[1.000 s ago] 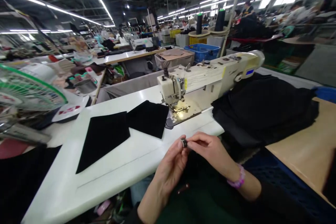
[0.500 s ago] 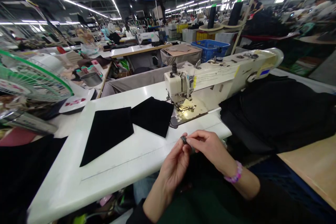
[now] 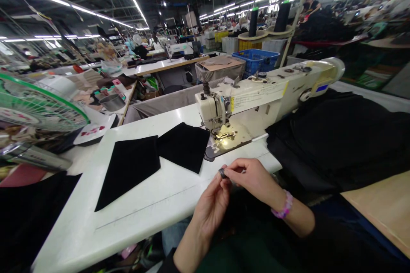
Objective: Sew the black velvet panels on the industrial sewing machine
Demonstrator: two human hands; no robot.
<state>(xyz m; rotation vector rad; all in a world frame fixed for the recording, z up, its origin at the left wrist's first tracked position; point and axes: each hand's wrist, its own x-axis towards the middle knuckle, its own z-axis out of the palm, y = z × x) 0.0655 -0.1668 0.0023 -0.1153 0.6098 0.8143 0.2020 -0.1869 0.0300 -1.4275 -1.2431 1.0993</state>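
Note:
Pinched between the fingertips of my left hand (image 3: 213,204) is a small dark, rounded piece that looks like a bobbin (image 3: 222,173). My right hand (image 3: 251,179) meets it from the right, its thumb and forefinger closed on the same piece; fingers partly hide it. Both hands are just over the front edge of the white sewing table (image 3: 153,204). Behind them stands a cream sewing machine (image 3: 211,111), its lamp lighting the needle area. Two black fabric panels (image 3: 128,170) lie flat left of the needle, their neighbouring edges touching or overlapping.
A large pile of black fabric (image 3: 339,136) rests right of the machine. At the left are a green-rimmed fan (image 3: 41,102), a steel flask (image 3: 35,157) and more black cloth (image 3: 35,213). A blue crate (image 3: 256,60) and thread cones (image 3: 282,18) stand behind.
The view has shifted slightly, so the table and machine sit a little lower and further left. Both hands keep their hold on the bobbin-like piece, which is turned slightly.

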